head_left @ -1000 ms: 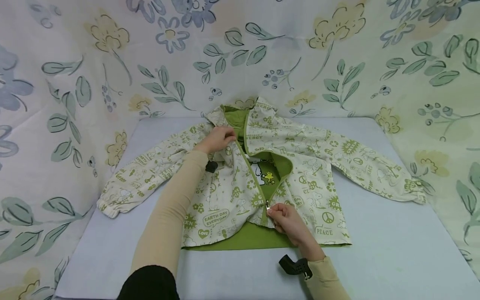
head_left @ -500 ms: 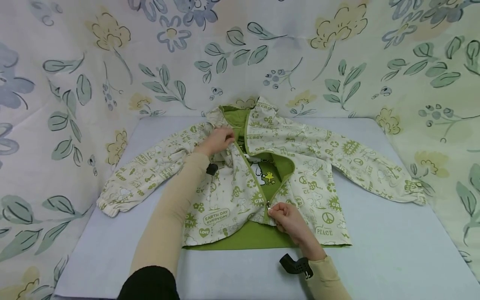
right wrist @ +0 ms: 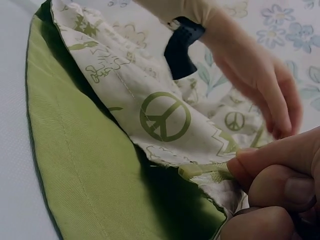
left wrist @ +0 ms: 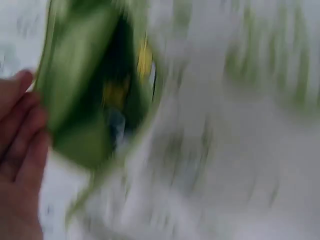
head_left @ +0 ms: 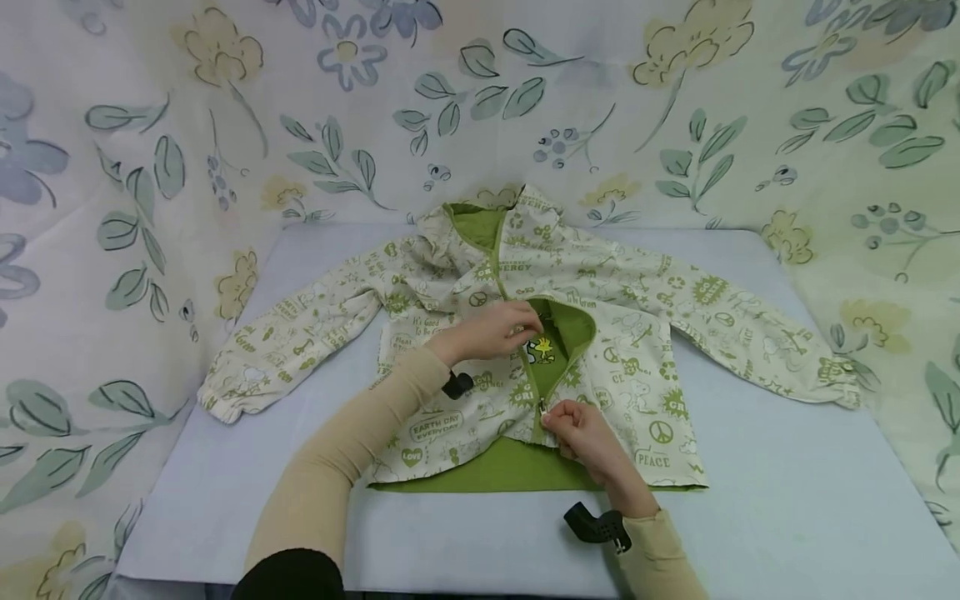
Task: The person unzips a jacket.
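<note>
A hooded off-white jacket (head_left: 630, 287) with green print lies spread on the table, its green lining (head_left: 573, 321) showing through a gap along the front zip. My right hand (head_left: 588, 442) pinches the zip's pull (head_left: 542, 406) near the hem, between thumb and curled forefinger. The zip's lower end (right wrist: 192, 171) sticks out beside the fingertips in the right wrist view. Over the gap, my left hand (head_left: 491, 331) has its fingers loosely extended beside the left zip edge. In the left wrist view that hand (left wrist: 20, 135) is blurred; whether it touches the edge is unclear.
The jacket's sleeves (head_left: 772, 346) stretch out to both sides. A white cloth (head_left: 780, 500) covers the table. Behind and at the sides hangs a floral curtain (head_left: 465, 158). A black camera mount (head_left: 596, 527) sits on the right wrist.
My left hand has left the zip edge near the collar and moved down and right to the gap. The front edges near the collar now lie closer together. My right hand keeps its pinch.
</note>
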{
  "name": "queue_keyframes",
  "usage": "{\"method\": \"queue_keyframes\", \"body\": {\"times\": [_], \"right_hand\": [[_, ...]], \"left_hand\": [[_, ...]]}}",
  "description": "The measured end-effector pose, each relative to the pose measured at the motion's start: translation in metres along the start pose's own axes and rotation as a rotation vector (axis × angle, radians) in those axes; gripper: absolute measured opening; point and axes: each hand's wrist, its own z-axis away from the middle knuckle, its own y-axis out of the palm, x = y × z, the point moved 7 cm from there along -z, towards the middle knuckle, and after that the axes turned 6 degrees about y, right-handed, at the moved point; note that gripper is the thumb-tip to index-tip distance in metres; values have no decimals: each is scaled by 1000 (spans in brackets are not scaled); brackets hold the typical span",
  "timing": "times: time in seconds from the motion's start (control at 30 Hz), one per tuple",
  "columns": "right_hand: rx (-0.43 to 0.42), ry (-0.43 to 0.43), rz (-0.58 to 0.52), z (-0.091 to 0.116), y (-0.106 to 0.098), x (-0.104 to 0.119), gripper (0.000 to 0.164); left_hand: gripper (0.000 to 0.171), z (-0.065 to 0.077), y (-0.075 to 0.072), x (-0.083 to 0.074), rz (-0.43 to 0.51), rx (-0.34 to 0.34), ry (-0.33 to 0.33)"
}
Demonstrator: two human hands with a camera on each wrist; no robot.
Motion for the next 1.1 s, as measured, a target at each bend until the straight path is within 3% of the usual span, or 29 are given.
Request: {"method": "queue_keyframes", "body": {"times": [0.1, 0.17, 0.3, 0.53, 1.1], "right_hand": [[-4, 3, -2, 1, 0, 1, 17], [3, 3, -6, 1, 1, 1, 17], [11, -1, -6, 1, 1, 1, 17], [-15, -16, -15, 0, -5, -2, 16], [-20, -33, 3, 5, -1, 0, 14]], "left_hand": [[21, -2, 31, -11, 99, 152, 37], [23, 0, 47, -14, 128, 216, 42], [23, 4, 61, -15, 125, 239, 52], [19, 5, 64, -18, 66, 213, 93], [20, 2, 62, -10, 12, 226, 61]]}}
